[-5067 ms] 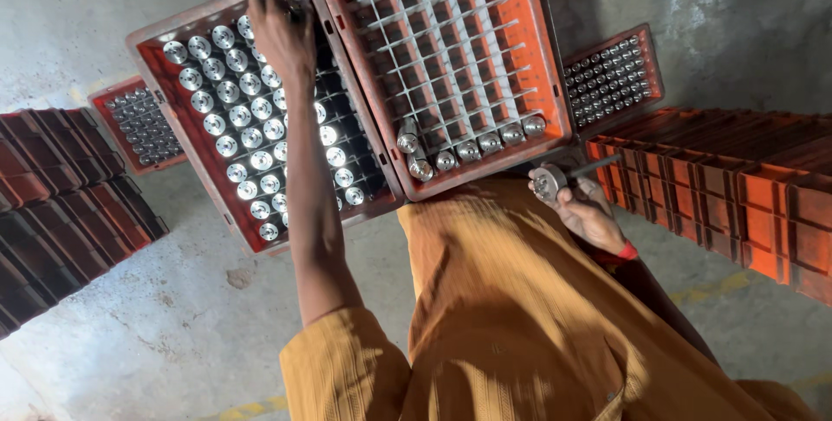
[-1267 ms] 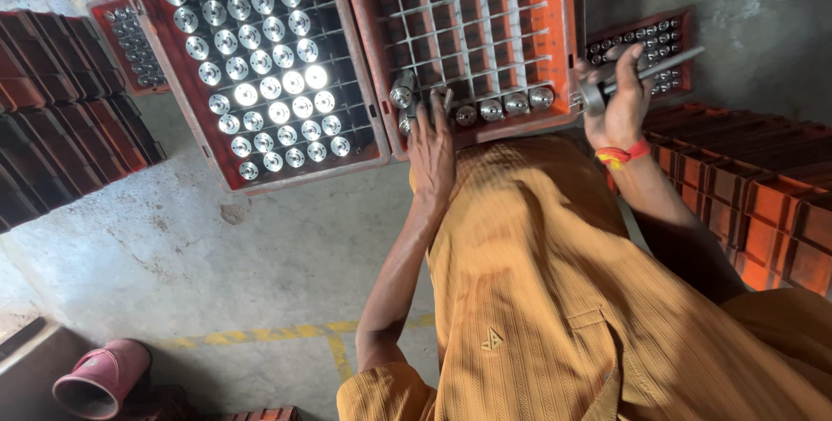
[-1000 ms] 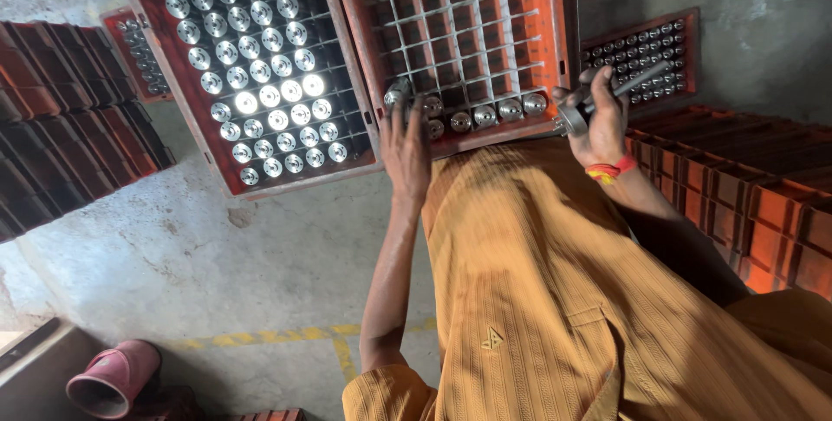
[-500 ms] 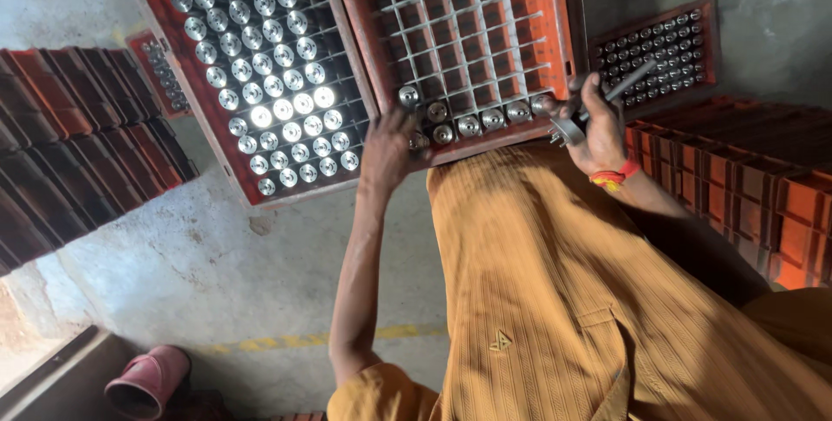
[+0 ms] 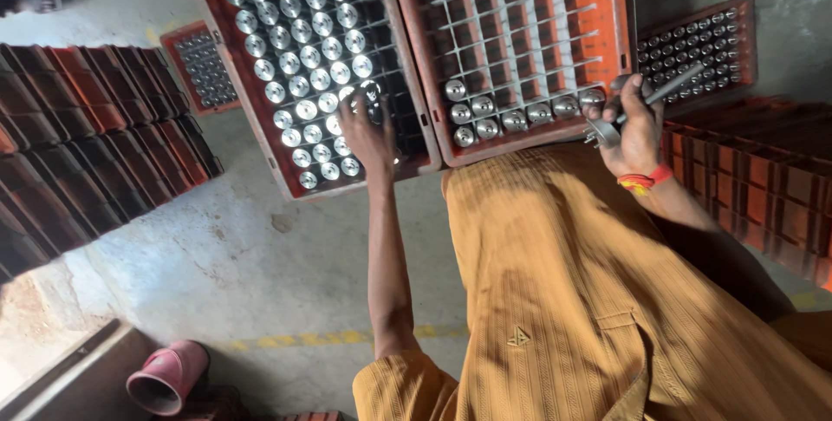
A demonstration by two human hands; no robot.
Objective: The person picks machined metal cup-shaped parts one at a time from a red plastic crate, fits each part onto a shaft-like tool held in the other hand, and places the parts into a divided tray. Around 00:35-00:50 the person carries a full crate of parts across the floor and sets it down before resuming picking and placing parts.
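While the left hand (image 5: 368,130) reaches into the left crate (image 5: 260,148) with its fingers curled around a round metal piece (image 5: 371,91) at the near edge of the filled rows, the right hand (image 5: 637,122) is closed around a slim metal tool (image 5: 646,100) beside the right crate (image 5: 520,139). Shiny metal pieces fill most cells of the left crate, whereas the right crate holds only one near row of them (image 5: 511,113), just beside the tool-holding hand. A smaller tray of metal parts (image 5: 693,48) lies beyond that hand.
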